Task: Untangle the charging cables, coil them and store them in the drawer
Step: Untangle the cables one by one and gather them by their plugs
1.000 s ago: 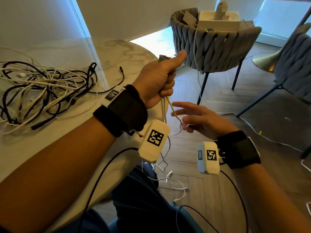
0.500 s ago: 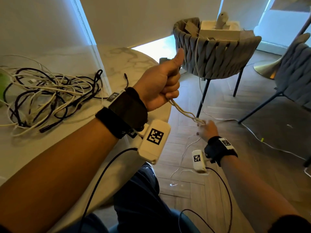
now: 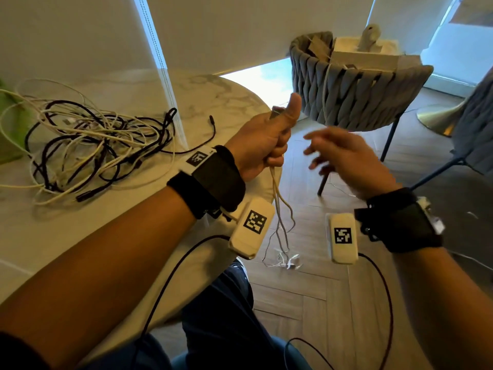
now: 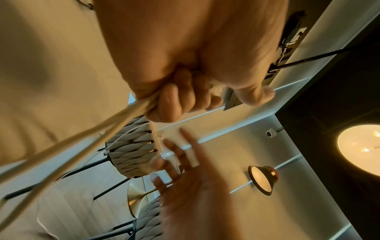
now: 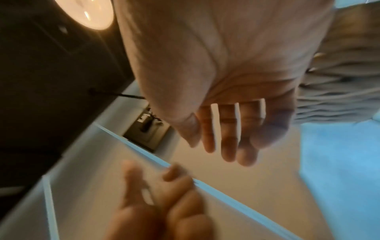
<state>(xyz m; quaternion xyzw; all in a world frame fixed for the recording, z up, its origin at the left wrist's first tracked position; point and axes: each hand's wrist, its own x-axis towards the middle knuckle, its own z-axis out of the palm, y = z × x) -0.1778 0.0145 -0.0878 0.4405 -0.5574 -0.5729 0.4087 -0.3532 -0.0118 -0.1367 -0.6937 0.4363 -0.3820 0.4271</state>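
Note:
My left hand (image 3: 269, 140) is raised beyond the table edge, fist closed round a white charging cable (image 3: 278, 206), thumb up over its plug. Several strands of that cable hang below the fist, their ends dangling just above the floor. The left wrist view shows the same strands (image 4: 86, 139) leaving the curled fingers (image 4: 180, 97). My right hand (image 3: 344, 156) hovers just right of the fist, fingers spread and empty, blurred by motion; in the right wrist view its fingers (image 5: 228, 134) are straight. A tangle of black and white cables (image 3: 90, 145) lies on the marble table (image 3: 218, 102) at left.
A woven grey chair (image 3: 354, 94) holding a white box and a trailing white cord stands beyond the hands. A second grey chair (image 3: 477, 124) is at the right edge. Another white cable runs along the wood floor (image 3: 320, 303). No drawer is in view.
My right hand gripped the hanging strands low down half a second ago; it has let them go and risen, open, beside the left fist. The strands now hang straight down.

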